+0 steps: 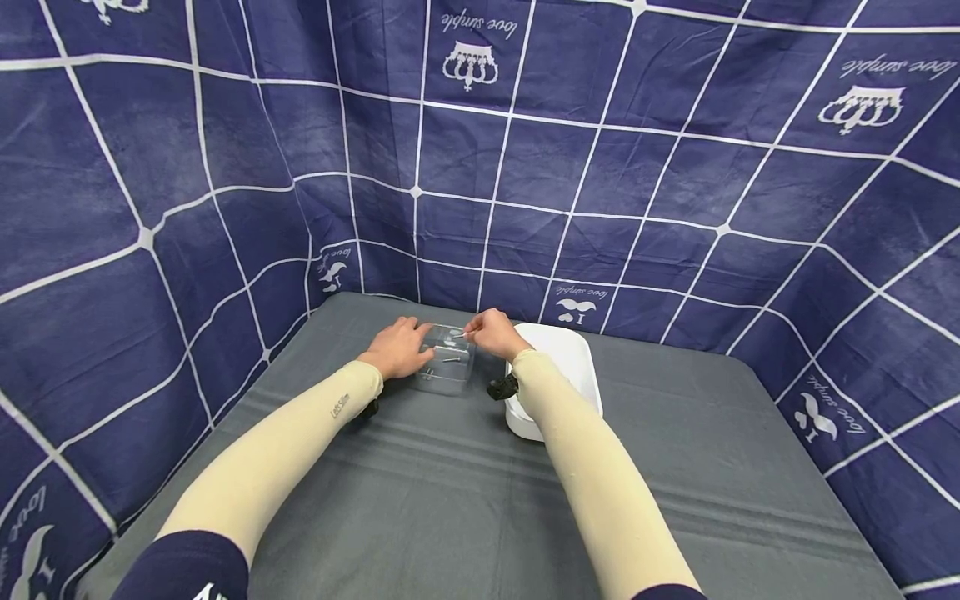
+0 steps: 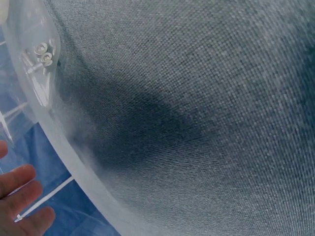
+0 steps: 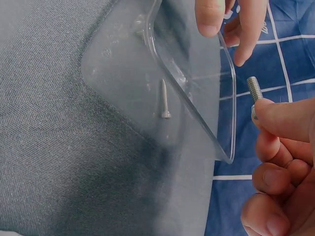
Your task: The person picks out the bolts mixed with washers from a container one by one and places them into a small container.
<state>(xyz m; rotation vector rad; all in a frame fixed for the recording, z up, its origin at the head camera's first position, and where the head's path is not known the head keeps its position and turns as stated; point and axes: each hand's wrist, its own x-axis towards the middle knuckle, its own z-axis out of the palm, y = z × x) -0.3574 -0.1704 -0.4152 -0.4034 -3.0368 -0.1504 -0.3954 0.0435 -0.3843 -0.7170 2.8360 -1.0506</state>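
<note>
A clear plastic container point(image 1: 446, 383) stands on the grey cloth between my hands. My left hand point(image 1: 402, 348) rests at its left side, fingers loosely spread near the rim; several of these fingers point(image 2: 24, 191) show in the left wrist view. Above the container, my right hand point(image 1: 495, 332) pinches a short threaded bolt point(image 3: 254, 89) between thumb and forefinger, threaded end sticking out. A thin silvery screw point(image 3: 165, 101) with a head lies in the container. Small metal pieces point(image 2: 44, 54), looking like nuts or washers with bolts, show through its wall in the left wrist view.
A white tray point(image 1: 592, 375) stands just right of the container, partly behind my right forearm. Grey cloth point(image 1: 420, 500) covers the table. Blue curtains point(image 1: 570, 167) with a white grid rise at the back and both sides.
</note>
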